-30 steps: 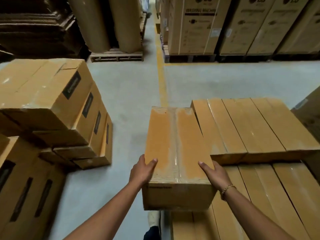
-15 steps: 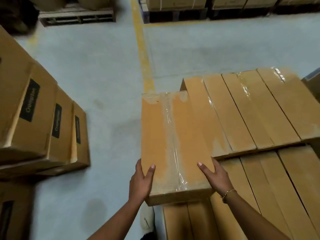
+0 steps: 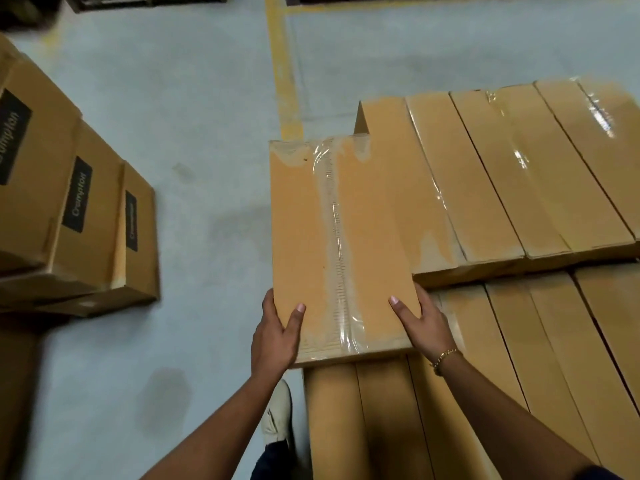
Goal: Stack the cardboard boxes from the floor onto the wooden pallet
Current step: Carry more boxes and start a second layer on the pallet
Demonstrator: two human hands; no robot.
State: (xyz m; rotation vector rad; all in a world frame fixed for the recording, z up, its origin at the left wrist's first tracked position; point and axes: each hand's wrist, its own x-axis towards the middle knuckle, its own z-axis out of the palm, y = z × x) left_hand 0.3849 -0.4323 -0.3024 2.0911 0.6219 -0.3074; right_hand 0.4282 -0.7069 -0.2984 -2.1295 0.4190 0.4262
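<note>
I have the long cardboard box (image 3: 339, 244) by its near end. My left hand (image 3: 277, 337) wraps the left corner and my right hand (image 3: 424, 322) the right corner, thumbs lying on top and fingers (image 3: 269, 301) curled round the edges, so both hands are grasping it. The box lies along the left edge of the stack, its near end over the lower layer of boxes (image 3: 519, 358) and its right side just beside the upper row (image 3: 502, 174). I cannot tell whether it is fully resting or partly carried. The wooden pallet is hidden beneath the stack. I judge the carton stiff but not rigid: long and flat, it may sag or twist if held at one end only. The clear tape (image 3: 334, 237) down its middle looks slick, so I would keep my grip on bare cardboard at the corners. The weight seems moderate, two-handed work. More boxes (image 3: 90, 209) sit on the floor (image 3: 194, 116) to my left.
</note>
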